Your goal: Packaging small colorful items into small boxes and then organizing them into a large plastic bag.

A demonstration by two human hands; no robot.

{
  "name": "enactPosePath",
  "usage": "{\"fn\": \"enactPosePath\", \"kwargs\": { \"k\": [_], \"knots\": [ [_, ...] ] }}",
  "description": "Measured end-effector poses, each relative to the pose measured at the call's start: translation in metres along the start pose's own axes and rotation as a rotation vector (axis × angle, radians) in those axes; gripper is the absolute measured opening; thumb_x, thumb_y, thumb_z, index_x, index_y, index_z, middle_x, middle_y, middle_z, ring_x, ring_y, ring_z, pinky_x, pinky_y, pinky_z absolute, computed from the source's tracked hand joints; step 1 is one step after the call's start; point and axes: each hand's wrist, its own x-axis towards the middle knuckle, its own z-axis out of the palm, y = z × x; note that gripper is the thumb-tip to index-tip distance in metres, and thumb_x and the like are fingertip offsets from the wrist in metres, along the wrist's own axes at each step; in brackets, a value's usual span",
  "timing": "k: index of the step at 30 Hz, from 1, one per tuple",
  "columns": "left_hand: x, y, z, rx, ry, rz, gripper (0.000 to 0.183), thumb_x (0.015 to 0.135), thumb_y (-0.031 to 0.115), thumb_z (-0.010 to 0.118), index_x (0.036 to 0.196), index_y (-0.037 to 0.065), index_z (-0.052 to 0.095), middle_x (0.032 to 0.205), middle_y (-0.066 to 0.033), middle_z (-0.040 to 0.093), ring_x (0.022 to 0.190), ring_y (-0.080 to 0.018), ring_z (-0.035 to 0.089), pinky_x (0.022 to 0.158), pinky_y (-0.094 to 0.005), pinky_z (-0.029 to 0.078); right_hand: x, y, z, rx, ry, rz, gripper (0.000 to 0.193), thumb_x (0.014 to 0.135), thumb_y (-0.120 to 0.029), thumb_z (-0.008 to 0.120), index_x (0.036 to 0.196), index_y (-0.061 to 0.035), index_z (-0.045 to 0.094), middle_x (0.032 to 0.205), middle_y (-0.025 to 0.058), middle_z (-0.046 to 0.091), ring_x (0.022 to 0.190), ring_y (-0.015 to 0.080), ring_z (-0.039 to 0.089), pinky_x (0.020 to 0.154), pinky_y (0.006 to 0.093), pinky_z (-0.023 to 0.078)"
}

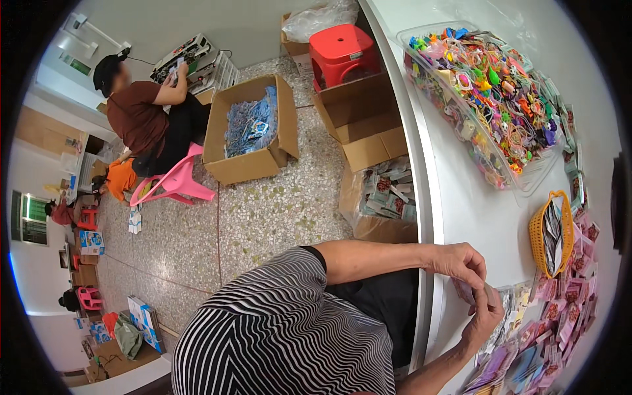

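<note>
My left hand (459, 262) is closed, with thumb and fingertips pinched on a small flat pinkish packet (463, 290) above the white table's near edge. My right hand (486, 317) meets it from below, its fingers closed at the packet's other side. The fingertips of both hands nearly touch, and they hide much of the packet. Just past my right hand, clear and silvery packets (515, 309) lie on the table. Around them spread many pink and purple flat packets (559, 322).
A yellow basket (536, 230) holds dark and silver packets. Beyond it stands a clear bin (454, 125) of colourful trinkets. Open cardboard boxes (375, 153) sit on the floor beside the table, near a red stool (339, 49). A person (141, 115) sits on a pink chair (178, 181).
</note>
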Motion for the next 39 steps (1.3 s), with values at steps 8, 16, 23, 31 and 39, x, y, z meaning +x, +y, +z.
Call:
{"fn": "enactPosePath", "kwargs": {
  "k": [8, 16, 23, 31, 39],
  "knots": [
    [-0.002, -0.004, 0.005, 0.036, 0.056, 0.047, 0.023, 0.086, 0.018, 0.081, 0.099, 0.001, 0.071, 0.093, -0.0057, 0.072, 0.082, -0.0133, 0.068, 0.073, -0.0277, 0.058, -0.001, -0.005, 0.001, -0.037, -0.010, 0.083, 0.018, 0.092, -0.019, 0.075, 0.090, -0.0012, 0.073, 0.073, -0.0020, 0.058, 0.058, 0.0056, 0.040, 0.053, 0.0235, 0.028],
    [-0.014, -0.006, 0.017, 0.034, 0.187, 0.147, 0.015, 0.090, 0.010, 0.076, 0.098, -0.002, 0.073, 0.093, -0.0048, 0.072, 0.086, -0.0108, 0.067, 0.078, -0.0273, 0.056, 0.006, -0.001, -0.004, -0.140, -0.107, -0.079, 0.020, 0.095, -0.016, 0.071, 0.093, 0.0036, 0.073, 0.081, 0.0008, 0.061, 0.073, 0.0103, 0.052, 0.065, 0.0274, 0.041],
    [-0.010, 0.006, 0.026, 0.185, 0.183, 0.100, 0.018, 0.082, 0.008, 0.078, 0.096, -0.002, 0.071, 0.090, -0.0059, 0.071, 0.083, -0.0121, 0.067, 0.077, -0.0265, 0.056, -0.002, 0.006, 0.000, -0.102, -0.070, -0.188, 0.017, 0.096, -0.012, 0.068, 0.097, 0.0044, 0.072, 0.085, 0.0011, 0.064, 0.079, 0.0115, 0.055, 0.072, 0.0271, 0.043],
    [0.001, -0.005, 0.020, 0.015, 0.189, -0.075, 0.025, 0.077, -0.004, 0.070, 0.101, -0.001, 0.073, 0.093, -0.0080, 0.073, 0.087, -0.0141, 0.069, 0.078, -0.0275, 0.056, -0.014, 0.020, -0.017, 0.257, 0.012, -0.037, 0.017, 0.089, -0.002, 0.063, 0.102, 0.0040, 0.072, 0.095, 0.0045, 0.066, 0.087, 0.0128, 0.058, 0.076, 0.0243, 0.042],
    [-0.017, 0.026, 0.001, 0.982, 0.121, 0.566, 0.023, 0.082, 0.000, 0.078, 0.105, 0.001, 0.076, 0.106, -0.0140, 0.073, 0.096, -0.0241, 0.071, 0.084, -0.0334, 0.057, -0.003, 0.048, -0.009, 0.292, -0.030, -0.399, 0.020, 0.084, 0.000, 0.071, 0.103, 0.0032, 0.075, 0.112, 0.0167, 0.070, 0.091, 0.0187, 0.064, 0.075, 0.0263, 0.051]
  ]
}}
